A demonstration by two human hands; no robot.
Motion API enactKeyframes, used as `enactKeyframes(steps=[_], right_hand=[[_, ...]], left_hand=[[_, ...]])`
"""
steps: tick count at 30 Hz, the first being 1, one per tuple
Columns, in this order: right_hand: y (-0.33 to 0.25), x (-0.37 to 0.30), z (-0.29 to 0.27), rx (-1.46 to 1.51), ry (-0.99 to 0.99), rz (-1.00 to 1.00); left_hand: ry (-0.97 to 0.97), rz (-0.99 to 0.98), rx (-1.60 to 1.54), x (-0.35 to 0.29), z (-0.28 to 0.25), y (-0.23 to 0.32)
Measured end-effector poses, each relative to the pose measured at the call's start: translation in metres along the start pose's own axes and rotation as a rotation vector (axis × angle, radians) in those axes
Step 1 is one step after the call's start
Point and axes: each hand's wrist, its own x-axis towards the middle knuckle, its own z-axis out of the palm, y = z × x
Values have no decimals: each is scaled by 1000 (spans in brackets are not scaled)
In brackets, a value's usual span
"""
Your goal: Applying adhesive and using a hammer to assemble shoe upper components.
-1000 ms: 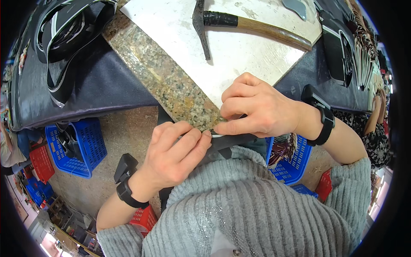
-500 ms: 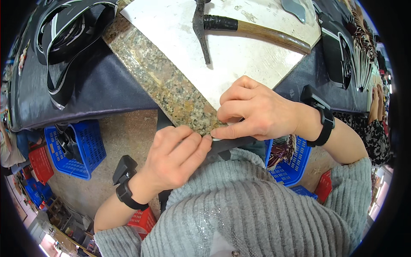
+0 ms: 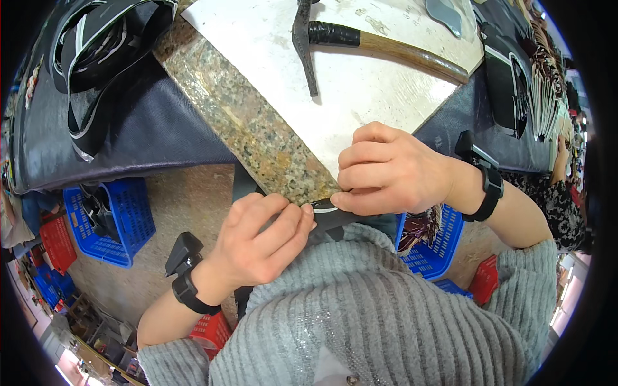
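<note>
My left hand (image 3: 262,239) and my right hand (image 3: 400,172) face each other at the near corner of a speckled granite slab (image 3: 248,125). Between their fingertips runs a black strip with a thin white edge (image 3: 324,206). Both hands have their fingers curled and pinch this strip, a small gap apart. Most of the strip is hidden under the fingers and below the slab's corner. On the slab lies a white board (image 3: 351,109), and a hammer (image 3: 412,56) with a wooden handle rests across it, its head to the left.
Coiled black strips with white edges (image 3: 78,109) lie on the dark padded tabletop (image 3: 161,125) at left. Black pieces (image 3: 503,80) and a grey flat piece (image 3: 444,16) are at right. Blue baskets (image 3: 132,222) stand below, left and right. Another person's arm shows far right.
My right hand has shifted a little to the right and my left slightly down and left, so the gap between them has widened. The strip's white edge now shows there.
</note>
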Motion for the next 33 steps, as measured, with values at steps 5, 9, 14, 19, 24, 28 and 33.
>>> enactKeyframes(steps=[5, 9, 14, 19, 24, 28, 33], right_hand=[[-6, 7, 5, 67, 48, 93], [-6, 4, 12, 74, 55, 81], [-2, 5, 11, 72, 38, 24], [7, 11, -9, 143, -70, 33], [51, 16, -33, -329, 429, 441], [70, 17, -33, -330, 286, 628], [42, 18, -41, -416, 350, 573]], left_hand=[[12, -4, 3, 0, 1, 0], [3, -16, -1, -1, 1, 1], [4, -38, -27, -5, 2, -1], [-15, -17, 22, -3, 0, 0], [-38, 19, 51, -5, 0, -1], [18, 30, 49, -6, 4, -1], [50, 17, 23, -8, 7, -2]])
